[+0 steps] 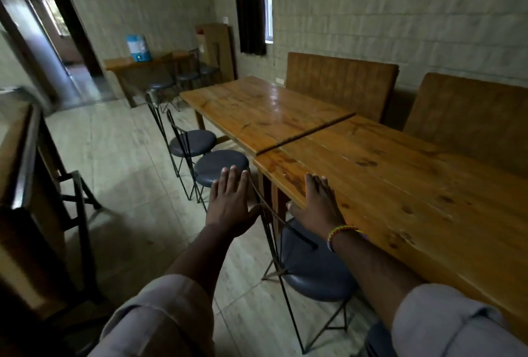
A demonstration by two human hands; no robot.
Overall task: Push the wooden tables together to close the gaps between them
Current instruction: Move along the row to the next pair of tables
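Observation:
Two long wooden tables stand end to end along the right. The near table (400, 185) and the far table (257, 110) meet at a thin dark seam (308, 133), and the far top sits slightly offset. My right hand (317, 205) lies flat on the near table's front edge, close to its far corner, fingers spread, thumb over the edge. My left hand (231, 202) hovers open in the air left of that corner, above a chair's wire back (268, 213), holding nothing.
Three round-seated metal chairs (193, 142) (220, 166) (317, 268) line the tables' left side. Wooden benches (340, 82) stand against the right wall. A dark wooden counter (25, 173) is at the left, with tiled floor (128, 173) between. A side table with a water dispenser (137, 47) stands at the back.

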